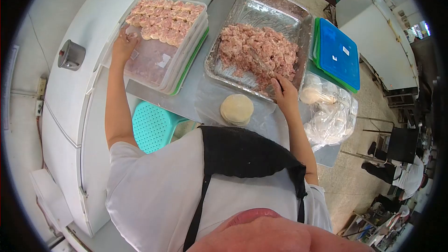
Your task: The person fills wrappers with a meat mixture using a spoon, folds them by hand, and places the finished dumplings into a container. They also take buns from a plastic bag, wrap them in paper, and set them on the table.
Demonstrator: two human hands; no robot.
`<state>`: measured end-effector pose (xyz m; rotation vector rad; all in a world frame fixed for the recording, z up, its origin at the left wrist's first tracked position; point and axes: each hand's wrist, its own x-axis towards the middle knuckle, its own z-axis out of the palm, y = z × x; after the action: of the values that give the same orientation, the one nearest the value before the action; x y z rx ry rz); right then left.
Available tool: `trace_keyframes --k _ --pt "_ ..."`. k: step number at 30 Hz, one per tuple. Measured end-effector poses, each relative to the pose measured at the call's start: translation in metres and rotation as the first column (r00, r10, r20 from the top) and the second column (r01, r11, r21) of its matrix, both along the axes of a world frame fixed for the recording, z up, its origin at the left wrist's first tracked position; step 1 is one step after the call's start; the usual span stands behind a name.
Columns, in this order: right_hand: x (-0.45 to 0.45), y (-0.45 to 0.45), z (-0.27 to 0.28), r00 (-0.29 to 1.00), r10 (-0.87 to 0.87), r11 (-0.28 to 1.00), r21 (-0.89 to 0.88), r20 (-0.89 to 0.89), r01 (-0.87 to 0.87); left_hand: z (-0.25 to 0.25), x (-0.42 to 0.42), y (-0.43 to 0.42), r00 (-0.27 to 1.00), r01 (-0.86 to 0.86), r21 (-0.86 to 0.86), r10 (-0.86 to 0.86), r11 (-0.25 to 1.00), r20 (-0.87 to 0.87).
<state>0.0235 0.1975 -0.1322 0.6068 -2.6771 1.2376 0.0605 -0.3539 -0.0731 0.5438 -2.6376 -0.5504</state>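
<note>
My left hand point(124, 46) reaches into a clear plastic container point(148, 67), just below the end of the rows of meat-filled dumplings point(161, 16). Its fingers look apart, with no dumpling plainly in them. Over the near edge of a metal tray point(233, 78), my right hand point(285, 94) is closed on the handle of a thin flat spatula point(260, 60). The spatula's blade lies in a heap of raw minced meat point(245, 42). Between the hands, a stack of round dough wrappers point(236, 109) rests on a clear plastic sheet near my apron.
Plastic bags of pale dough rounds point(329, 112) lie right of the tray, below blue and green lids point(338, 53). A turquoise stool point(154, 126) stands under the table's left side. A metal pot point(71, 55) sits on the white freezer. Another person point(406, 177) is far right.
</note>
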Motion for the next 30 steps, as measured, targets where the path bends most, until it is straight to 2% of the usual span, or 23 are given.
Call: trace_keyframes --k 6,8,10,11,13,14,15,16,17,18,19,20,22,24,25,27,29,30 --pt "-0.001 -0.001 -0.002 0.999 -0.032 0.999 -0.024 0.005 0.032 0.001 -0.039 0.004 0.992 -0.024 -0.065 0.032 0.998 0.124" --pt "-0.003 -0.002 0.001 0.999 -0.042 0.999 -0.030 0.008 0.042 -0.013 -0.048 -0.013 0.995 0.091 -0.200 -0.079 0.976 0.067" --pt "-0.009 0.001 0.009 0.960 -0.016 1.000 -0.008 0.279 0.019 -0.004 -0.042 -0.007 0.991 0.108 -0.148 -0.095 0.983 0.093" --pt "-0.013 0.005 0.016 0.959 -0.027 1.000 -0.003 0.282 0.029 0.002 -0.038 -0.002 0.987 0.122 -0.098 -0.110 0.988 0.120" --pt "-0.026 0.024 0.035 0.949 0.144 0.963 0.183 0.280 -0.200 0.012 -0.027 -0.005 0.975 0.172 -0.030 -0.166 0.985 0.150" --pt "-0.033 0.039 0.047 0.950 0.121 0.965 0.192 0.287 -0.180 0.015 -0.022 -0.004 0.961 0.211 0.031 -0.214 0.977 0.178" --pt "-0.042 0.056 0.061 0.959 0.198 0.892 0.369 0.204 -0.263 0.018 -0.018 0.002 0.954 0.235 0.041 -0.238 0.971 0.180" --pt "-0.049 0.066 0.075 0.948 0.288 0.782 0.537 0.139 -0.316 0.022 -0.014 0.009 0.961 0.248 -0.159 -0.221 0.956 0.170" --pt "-0.052 0.066 0.091 0.954 0.266 0.786 0.541 0.142 -0.299 0.028 -0.008 0.015 0.967 0.246 -0.354 -0.204 0.902 0.150" --pt "-0.054 0.061 0.106 0.979 0.161 0.672 0.713 0.124 -0.201 0.046 0.000 0.040 0.963 0.264 -0.349 -0.224 0.899 0.150" --pt "-0.055 0.056 0.113 0.994 0.064 0.515 0.850 0.088 -0.108 0.070 0.009 0.086 0.949 0.315 -0.191 -0.312 0.930 0.044" --pt "-0.055 0.054 0.095 0.995 0.050 0.512 0.853 0.091 -0.104 0.082 0.018 0.127 0.924 0.373 -0.030 -0.374 0.927 -0.073" --pt "-0.048 0.047 0.039 0.975 0.221 0.493 0.864 -0.008 -0.105 0.068 0.031 0.177 0.830 0.542 0.067 -0.521 0.838 -0.198" --pt "-0.008 0.026 0.035 0.960 0.270 0.570 0.815 -0.073 -0.098 0.058 0.036 0.223 0.634 0.767 0.066 -0.737 0.638 -0.235" --pt "0.003 0.024 0.043 0.961 0.268 0.567 0.818 -0.074 -0.095 0.048 0.041 0.242 0.598 0.801 0.137 -0.769 0.583 -0.227" --pt "0.016 0.021 0.074 0.941 0.337 0.418 0.893 0.017 -0.166 0.014 0.046 0.265 0.517 0.848 0.233 -0.841 0.477 -0.159" --pt "0.003 0.025 0.105 0.958 0.287 0.440 0.886 0.012 -0.143 -0.015 0.050 0.281 0.468 0.864 0.262 -0.878 0.430 -0.101" --pt "-0.009 0.028 0.112 0.971 0.240 0.460 0.879 0.010 -0.123 -0.023 0.053 0.288 0.413 0.859 0.352 -0.909 0.372 -0.048"
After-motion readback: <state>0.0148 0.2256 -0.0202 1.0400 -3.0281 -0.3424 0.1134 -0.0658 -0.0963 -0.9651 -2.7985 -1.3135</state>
